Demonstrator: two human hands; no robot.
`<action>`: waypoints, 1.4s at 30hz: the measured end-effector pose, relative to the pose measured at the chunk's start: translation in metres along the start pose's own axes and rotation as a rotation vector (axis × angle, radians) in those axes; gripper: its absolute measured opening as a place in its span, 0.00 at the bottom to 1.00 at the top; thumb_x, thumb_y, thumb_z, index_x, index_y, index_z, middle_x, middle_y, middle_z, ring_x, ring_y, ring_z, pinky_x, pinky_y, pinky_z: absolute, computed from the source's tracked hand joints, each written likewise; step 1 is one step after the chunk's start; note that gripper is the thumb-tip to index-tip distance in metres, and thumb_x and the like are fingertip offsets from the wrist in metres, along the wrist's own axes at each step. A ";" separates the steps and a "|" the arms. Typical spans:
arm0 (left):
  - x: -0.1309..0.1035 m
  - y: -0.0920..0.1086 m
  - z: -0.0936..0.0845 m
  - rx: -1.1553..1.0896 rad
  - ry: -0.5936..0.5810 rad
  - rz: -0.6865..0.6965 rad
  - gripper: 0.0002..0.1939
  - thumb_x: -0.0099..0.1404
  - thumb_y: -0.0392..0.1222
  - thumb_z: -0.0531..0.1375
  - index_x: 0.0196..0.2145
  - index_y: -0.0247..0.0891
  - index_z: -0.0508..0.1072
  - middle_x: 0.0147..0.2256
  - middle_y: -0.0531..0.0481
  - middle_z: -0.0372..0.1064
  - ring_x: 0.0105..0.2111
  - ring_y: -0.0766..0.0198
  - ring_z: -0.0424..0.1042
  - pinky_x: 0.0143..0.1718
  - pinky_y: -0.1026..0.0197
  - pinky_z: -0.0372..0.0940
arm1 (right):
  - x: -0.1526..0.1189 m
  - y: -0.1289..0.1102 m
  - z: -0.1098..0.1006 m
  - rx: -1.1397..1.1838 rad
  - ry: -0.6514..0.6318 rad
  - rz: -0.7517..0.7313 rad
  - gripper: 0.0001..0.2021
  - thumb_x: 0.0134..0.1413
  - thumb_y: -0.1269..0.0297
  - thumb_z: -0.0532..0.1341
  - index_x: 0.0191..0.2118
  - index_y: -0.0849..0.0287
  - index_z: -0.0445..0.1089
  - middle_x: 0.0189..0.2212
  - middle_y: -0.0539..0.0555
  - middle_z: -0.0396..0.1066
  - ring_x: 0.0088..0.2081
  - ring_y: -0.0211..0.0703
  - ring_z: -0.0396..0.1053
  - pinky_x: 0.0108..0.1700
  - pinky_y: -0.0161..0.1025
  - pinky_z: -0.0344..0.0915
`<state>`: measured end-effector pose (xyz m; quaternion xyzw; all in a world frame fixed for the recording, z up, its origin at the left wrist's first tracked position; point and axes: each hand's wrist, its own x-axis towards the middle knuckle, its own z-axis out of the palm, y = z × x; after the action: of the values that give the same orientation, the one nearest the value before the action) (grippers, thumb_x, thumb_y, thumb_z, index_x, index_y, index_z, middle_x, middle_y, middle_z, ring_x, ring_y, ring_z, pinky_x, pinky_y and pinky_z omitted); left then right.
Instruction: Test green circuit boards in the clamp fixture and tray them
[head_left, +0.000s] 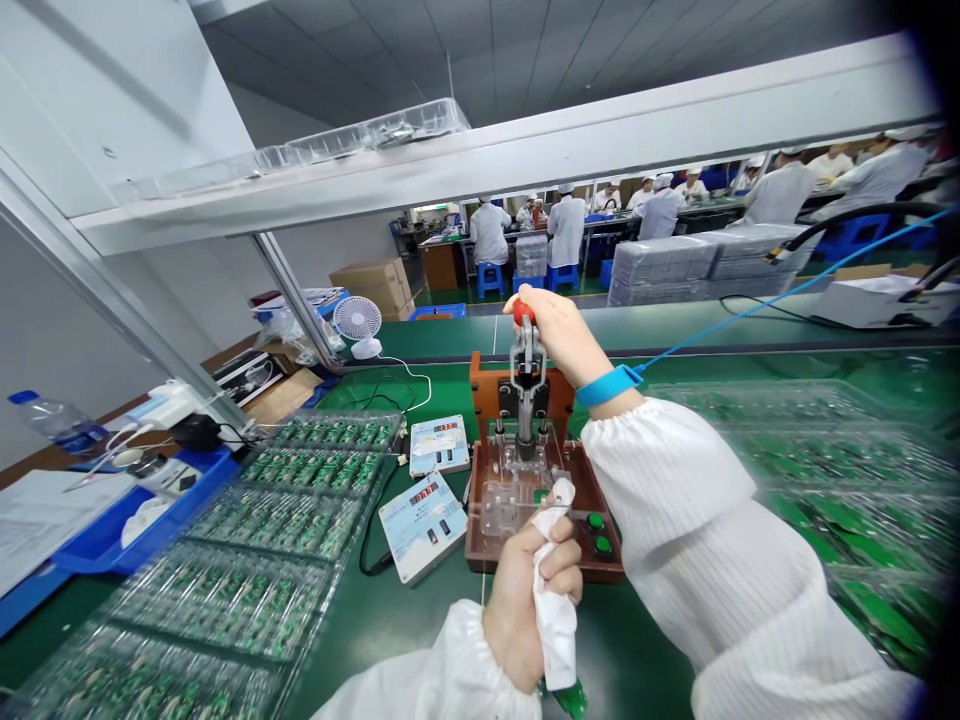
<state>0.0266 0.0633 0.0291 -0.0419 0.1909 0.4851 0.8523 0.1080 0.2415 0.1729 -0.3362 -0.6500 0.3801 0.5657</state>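
My right hand point(551, 318) is closed around the red knob point(523, 313) on top of a toggle clamp's lever point(527, 365). The clamp belongs to a brown test fixture point(480, 548) with clear plastic plates and green push buttons point(598, 535). In front of the fixture, my left hand point(521, 595) grips a crumpled white cloth point(556, 635), whose upper end reaches over the clear plate. Just below that hand a green circuit board point(571, 698) shows in part; whether the hand holds it too, I cannot tell. A blue wrist strap point(609, 386) circles my right wrist.
Left of the fixture lie two meter boxes point(424, 525) with red digits. Clear trays of green circuit boards point(247, 545) fill the left side, and more trays point(862, 530) stand at right. A small fan point(358, 322) is behind. A blue cord point(780, 300) runs off right.
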 end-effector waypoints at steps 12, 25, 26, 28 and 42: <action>-0.034 0.016 -0.003 -0.109 0.125 -0.090 0.22 0.81 0.37 0.39 0.30 0.34 0.61 0.21 0.63 0.37 0.12 0.79 0.45 0.13 0.76 0.40 | 0.000 0.002 0.000 0.003 -0.008 -0.024 0.32 0.57 0.27 0.54 0.30 0.56 0.69 0.23 0.49 0.65 0.26 0.39 0.64 0.31 0.38 0.58; -0.046 0.062 -0.050 1.766 0.288 0.898 0.15 0.71 0.35 0.57 0.50 0.40 0.80 0.40 0.43 0.75 0.41 0.57 0.73 0.41 0.61 0.62 | -0.001 -0.001 0.000 -0.009 0.007 -0.027 0.32 0.58 0.28 0.55 0.28 0.57 0.70 0.23 0.50 0.65 0.26 0.39 0.63 0.31 0.39 0.58; -0.043 0.065 -0.048 1.972 0.270 0.900 0.16 0.72 0.34 0.55 0.50 0.40 0.80 0.41 0.42 0.75 0.41 0.55 0.73 0.42 0.59 0.62 | -0.001 -0.001 0.000 -0.012 0.005 -0.028 0.32 0.58 0.28 0.55 0.28 0.56 0.69 0.23 0.50 0.65 0.26 0.40 0.63 0.31 0.39 0.58; -0.036 0.069 -0.041 2.255 0.251 0.880 0.17 0.74 0.34 0.52 0.47 0.39 0.81 0.39 0.41 0.75 0.39 0.53 0.74 0.39 0.58 0.60 | -0.001 -0.001 0.000 -0.015 0.005 -0.028 0.32 0.58 0.28 0.54 0.27 0.56 0.69 0.23 0.50 0.64 0.26 0.40 0.63 0.31 0.40 0.57; -0.038 0.064 -0.019 2.325 0.240 0.733 0.23 0.64 0.27 0.53 0.49 0.42 0.81 0.39 0.41 0.74 0.33 0.53 0.72 0.38 0.57 0.62 | 0.000 -0.001 0.000 -0.007 0.000 -0.026 0.31 0.60 0.30 0.55 0.27 0.56 0.69 0.22 0.49 0.64 0.26 0.39 0.63 0.32 0.40 0.58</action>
<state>-0.0504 0.0612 0.0325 0.7559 0.5883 0.2300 0.1724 0.1079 0.2407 0.1735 -0.3296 -0.6556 0.3708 0.5693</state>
